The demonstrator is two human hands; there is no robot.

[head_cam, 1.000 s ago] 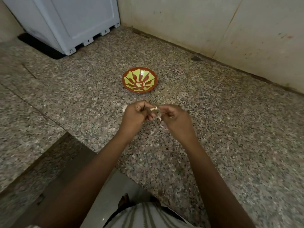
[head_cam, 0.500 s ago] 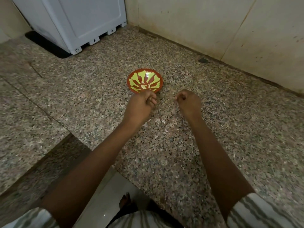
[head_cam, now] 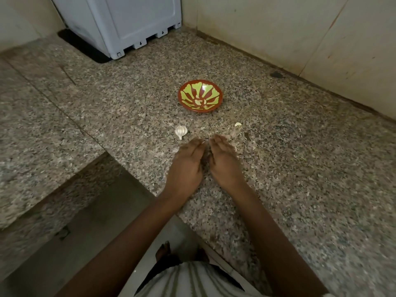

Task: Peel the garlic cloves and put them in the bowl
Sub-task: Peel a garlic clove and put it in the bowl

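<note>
Granite counter (head_cam: 300,168) beneath left hand (head_cam: 186,166) and right hand (head_cam: 225,161), both spread flat side by side, likely sweeping it clean; garlic bulb (head_cam: 181,131) just ahead-left, bowl (head_cam: 220,93) beyond.

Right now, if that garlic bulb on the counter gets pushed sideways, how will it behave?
Probably wobbles rather than rolls straight: the garlic bulb is rounded but ribbed, lying on its side, pointed tip toward the camera. Likely light for its size, so a nudge could skid it across the granite counter. Its papery skin may slip or tear under a pinch.
</note>
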